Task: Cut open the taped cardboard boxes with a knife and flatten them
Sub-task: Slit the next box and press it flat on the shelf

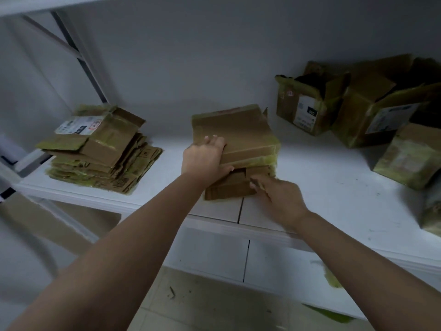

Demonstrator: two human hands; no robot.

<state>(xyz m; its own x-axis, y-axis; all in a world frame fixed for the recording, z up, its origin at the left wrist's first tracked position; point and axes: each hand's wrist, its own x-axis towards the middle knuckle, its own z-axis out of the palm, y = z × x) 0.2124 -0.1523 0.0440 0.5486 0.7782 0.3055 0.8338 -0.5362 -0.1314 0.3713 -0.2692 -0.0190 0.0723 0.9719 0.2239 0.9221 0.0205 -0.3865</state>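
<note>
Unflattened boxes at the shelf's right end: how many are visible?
4: an open box at the back, a larger open one beside it, one nearer, one cut by the frame edge. More may be hidden.

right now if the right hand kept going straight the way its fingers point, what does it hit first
Most likely the front flap of the cardboard box, which the right hand already seems to touch at its fingertips. The left hand holding the box lies just beyond, though depth is unclear.
</note>
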